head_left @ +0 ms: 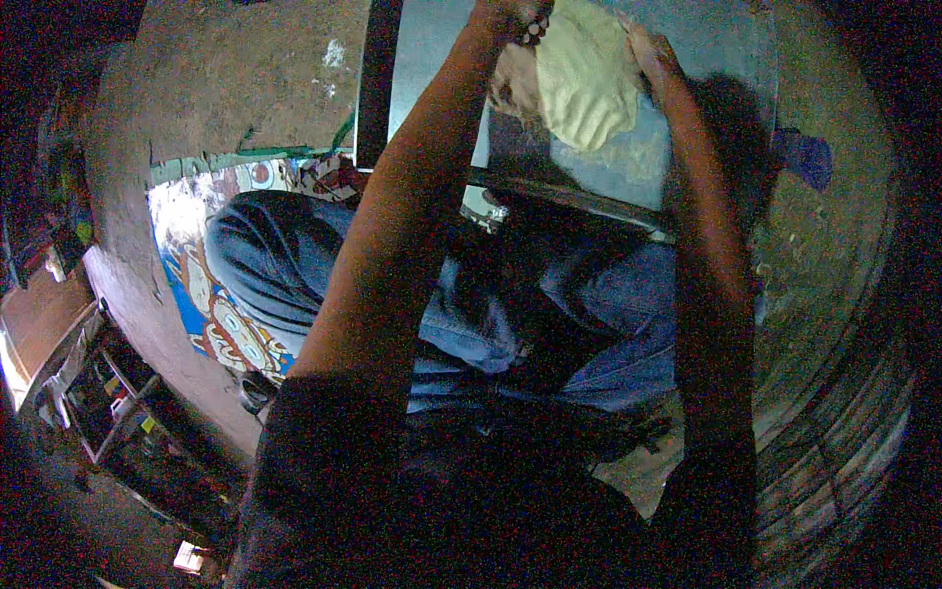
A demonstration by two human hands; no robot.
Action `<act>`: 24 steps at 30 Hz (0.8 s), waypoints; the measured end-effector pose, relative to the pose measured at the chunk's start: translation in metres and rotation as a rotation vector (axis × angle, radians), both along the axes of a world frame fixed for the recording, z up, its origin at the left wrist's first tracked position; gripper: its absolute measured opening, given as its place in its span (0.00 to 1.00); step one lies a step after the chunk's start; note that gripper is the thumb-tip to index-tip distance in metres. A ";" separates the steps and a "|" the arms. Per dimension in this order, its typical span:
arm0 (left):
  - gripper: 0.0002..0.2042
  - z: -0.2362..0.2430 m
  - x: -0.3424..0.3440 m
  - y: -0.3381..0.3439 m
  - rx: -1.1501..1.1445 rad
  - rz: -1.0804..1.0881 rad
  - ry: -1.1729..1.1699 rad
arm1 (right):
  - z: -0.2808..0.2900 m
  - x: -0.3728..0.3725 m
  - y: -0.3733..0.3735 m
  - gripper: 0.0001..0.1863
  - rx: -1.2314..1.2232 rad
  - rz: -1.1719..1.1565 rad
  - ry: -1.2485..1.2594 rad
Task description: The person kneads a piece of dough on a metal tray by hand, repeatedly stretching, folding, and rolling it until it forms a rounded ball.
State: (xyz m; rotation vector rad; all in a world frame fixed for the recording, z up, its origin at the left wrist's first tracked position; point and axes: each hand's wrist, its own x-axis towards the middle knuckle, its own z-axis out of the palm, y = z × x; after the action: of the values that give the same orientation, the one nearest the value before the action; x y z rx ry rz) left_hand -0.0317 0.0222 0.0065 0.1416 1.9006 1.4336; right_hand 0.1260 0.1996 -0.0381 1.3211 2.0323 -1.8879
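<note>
A soft, pale yellow sheet (589,79) with ripples along its near edge is at the top, over a shiny grey board (603,175). Whether it is cloth or dough, I cannot tell. My left hand (512,20) is closed at its upper left side, with light spots on the knuckles, and the picture's edge cuts it off. At the upper right, my right hand (653,51) grips the sheet's other side, its fingertips partly hidden. Both forearms reach far forward. A brownish patch shows on the board beside the sheet.
My legs in blue jeans (608,294) are folded close to the board's near edge. A patterned mat (231,329) lies under me at the left. Purple stuff (805,157) is on the floor right of the board. A dark shelf rack (128,412) stands at the lower left.
</note>
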 end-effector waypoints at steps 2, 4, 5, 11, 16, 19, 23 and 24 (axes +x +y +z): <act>0.22 0.007 0.012 0.010 -0.050 0.113 0.070 | 0.014 0.010 0.005 0.24 0.012 0.104 -0.033; 0.23 0.021 0.013 0.002 -0.083 0.011 0.045 | 0.042 0.003 0.011 0.25 0.010 0.313 -0.074; 0.23 0.015 0.012 0.002 -0.080 -0.010 0.021 | 0.057 -0.003 0.016 0.25 0.008 0.440 -0.103; 0.25 0.023 0.006 -0.002 -0.165 -0.329 0.247 | 0.060 -0.077 0.030 0.28 -0.567 0.792 -0.055; 0.24 -0.043 0.005 -0.013 -0.175 0.178 0.620 | 0.037 -0.120 -0.029 0.31 -0.320 0.428 -0.223; 0.25 0.027 0.024 -0.015 -0.057 0.269 0.316 | 0.011 -0.109 -0.005 0.30 -0.471 0.553 0.073; 0.29 -0.025 0.009 -0.008 -0.015 0.163 0.463 | -0.061 -0.120 0.031 0.31 -0.409 0.517 0.052; 0.30 -0.032 0.000 -0.007 0.074 0.105 0.212 | -0.061 -0.118 0.021 0.32 -0.306 0.480 0.176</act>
State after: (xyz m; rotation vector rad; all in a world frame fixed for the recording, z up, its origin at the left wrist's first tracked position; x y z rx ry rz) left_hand -0.0318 0.0147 -0.0252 0.2407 2.0521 1.6144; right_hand 0.0077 0.2210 -0.0992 0.5523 1.8146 -2.0165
